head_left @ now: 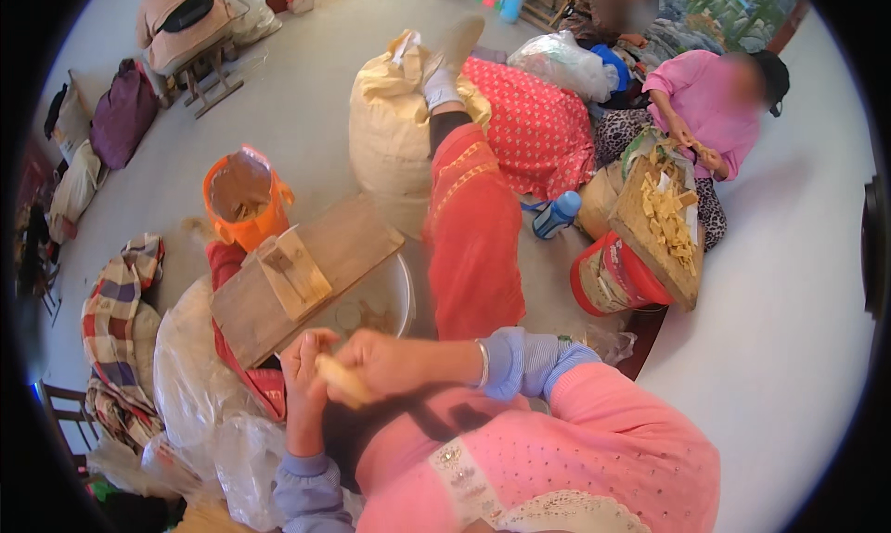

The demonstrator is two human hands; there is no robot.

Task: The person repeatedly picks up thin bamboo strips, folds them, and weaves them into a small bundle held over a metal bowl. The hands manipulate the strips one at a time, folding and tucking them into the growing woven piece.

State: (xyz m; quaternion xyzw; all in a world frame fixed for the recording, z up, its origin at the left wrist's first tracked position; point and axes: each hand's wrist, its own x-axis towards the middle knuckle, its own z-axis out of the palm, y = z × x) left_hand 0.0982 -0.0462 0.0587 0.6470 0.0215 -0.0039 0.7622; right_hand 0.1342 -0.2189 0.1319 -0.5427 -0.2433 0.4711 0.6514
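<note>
My left hand (302,371) and my right hand (379,364) are close together in front of my chest, both with fingers bent. Between them is a pale yellow, oblong piece (342,381), its kind unclear and slightly blurred. Both hands appear to grip it, though the fingers partly hide the contact. Just beyond the hands, a wooden board (357,241) rests slantwise across a metal basin (401,296). On the board lies a smaller wooden block (295,275) with a dark mark or slot on top.
An orange bucket (243,199) with brownish bits inside stands past the board. Crumpled clear plastic (200,375) lies at left, and a full cream sack (394,153) stands ahead. At right are a blue bottle (557,215), a red bucket (608,278) and a co-worker in pink (710,111) beside a board of yellowish pieces.
</note>
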